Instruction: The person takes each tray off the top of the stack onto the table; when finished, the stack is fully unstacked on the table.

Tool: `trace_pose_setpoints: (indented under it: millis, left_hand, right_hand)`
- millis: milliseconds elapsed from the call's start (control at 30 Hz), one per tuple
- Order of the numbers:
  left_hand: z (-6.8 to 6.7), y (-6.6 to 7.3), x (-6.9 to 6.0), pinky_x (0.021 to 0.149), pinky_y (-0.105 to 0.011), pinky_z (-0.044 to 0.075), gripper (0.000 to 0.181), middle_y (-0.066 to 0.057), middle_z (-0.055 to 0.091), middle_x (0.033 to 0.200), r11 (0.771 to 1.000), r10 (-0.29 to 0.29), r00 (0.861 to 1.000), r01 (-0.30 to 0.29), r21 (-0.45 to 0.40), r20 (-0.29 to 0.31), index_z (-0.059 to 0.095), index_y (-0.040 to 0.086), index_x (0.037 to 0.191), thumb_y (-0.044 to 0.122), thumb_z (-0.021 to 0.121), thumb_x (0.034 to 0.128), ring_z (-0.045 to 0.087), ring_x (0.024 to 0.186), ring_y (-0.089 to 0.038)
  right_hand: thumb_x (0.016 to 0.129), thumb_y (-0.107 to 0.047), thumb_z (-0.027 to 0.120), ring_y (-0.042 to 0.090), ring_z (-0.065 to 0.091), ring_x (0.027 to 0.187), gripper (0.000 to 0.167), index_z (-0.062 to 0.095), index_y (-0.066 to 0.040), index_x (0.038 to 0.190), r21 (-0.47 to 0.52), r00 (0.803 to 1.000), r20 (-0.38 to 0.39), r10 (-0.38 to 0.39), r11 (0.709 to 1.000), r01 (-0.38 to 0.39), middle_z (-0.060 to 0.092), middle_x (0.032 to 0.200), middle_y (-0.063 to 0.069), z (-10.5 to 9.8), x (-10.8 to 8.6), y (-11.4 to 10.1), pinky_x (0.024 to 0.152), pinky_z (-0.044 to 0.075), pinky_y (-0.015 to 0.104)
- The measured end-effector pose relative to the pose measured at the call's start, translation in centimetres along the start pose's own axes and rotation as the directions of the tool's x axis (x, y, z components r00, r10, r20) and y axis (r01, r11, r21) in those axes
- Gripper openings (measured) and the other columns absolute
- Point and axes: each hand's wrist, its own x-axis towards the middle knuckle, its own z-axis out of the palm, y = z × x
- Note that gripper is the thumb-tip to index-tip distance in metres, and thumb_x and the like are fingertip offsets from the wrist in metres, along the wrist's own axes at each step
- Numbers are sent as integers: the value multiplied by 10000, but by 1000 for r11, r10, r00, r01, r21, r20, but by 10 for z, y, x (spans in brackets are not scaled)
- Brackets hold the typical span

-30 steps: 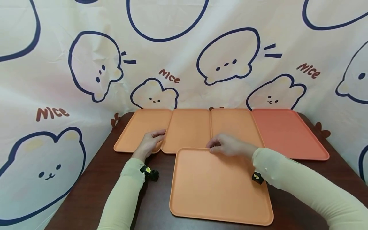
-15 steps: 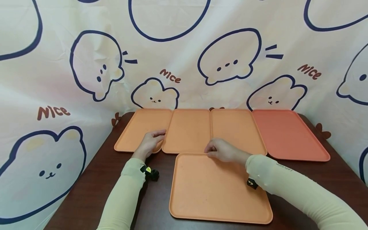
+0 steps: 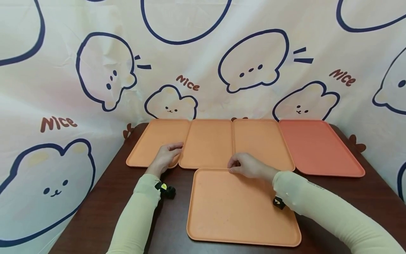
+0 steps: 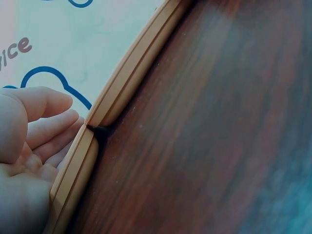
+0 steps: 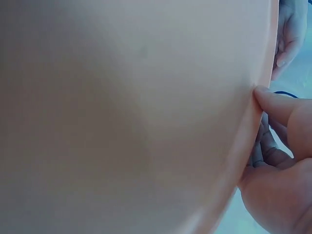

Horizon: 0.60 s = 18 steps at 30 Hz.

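In the head view, an orange rectangular tray (image 3: 238, 208) lies before me on the dark wooden table. My right hand (image 3: 252, 165) pinches its far rim; in the right wrist view, the thumb (image 5: 275, 105) presses the inner edge while fingers sit behind the rim. My left hand (image 3: 164, 158) lies over the leftmost orange tray (image 3: 161, 132), its fingertips by the seam with the second orange tray (image 3: 207, 141). The left wrist view has that left hand (image 4: 34, 126) with loosely bent fingers beside the meeting tray edges, gripping nothing visible.
A third orange tray (image 3: 260, 137) and a red-coral tray (image 3: 318, 148) complete the back row, side by side. Behind the table (image 3: 104, 211) hangs a pale curtain (image 3: 203, 63) with cartoon drawings. Small black cameras (image 3: 166, 190) are on both wrists.
My right hand has shifted slightly toward me and left, and the front tray's far edge now appears lower. The left hand stays in place.
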Motion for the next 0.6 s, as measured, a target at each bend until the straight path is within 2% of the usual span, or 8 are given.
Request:
trace_pose_setpoints:
  millis: [333,600]
  left_hand:
    - [0,6,-1,1294,-471,376,486,-136,399,1733,1000,11,1000,-11,-7,0,499,66,1614,123,534,1132,345,1624,-298]
    - [0,4,2,1294,-473,374,487,-136,407,1728,1000,28,1000,-28,7,0,498,58,1612,124,527,1131,355,1618,-297]
  right_hand:
    - [957,-121,828,103,596,840,66,763,-114,960,36,999,-33,42,999,-41,715,908,-13,-2,-2,4,777,516,258]
    - [948,-145,839,101,605,855,95,761,-94,967,38,998,-58,0,999,2,712,927,8,-7,-2,6,780,522,250]
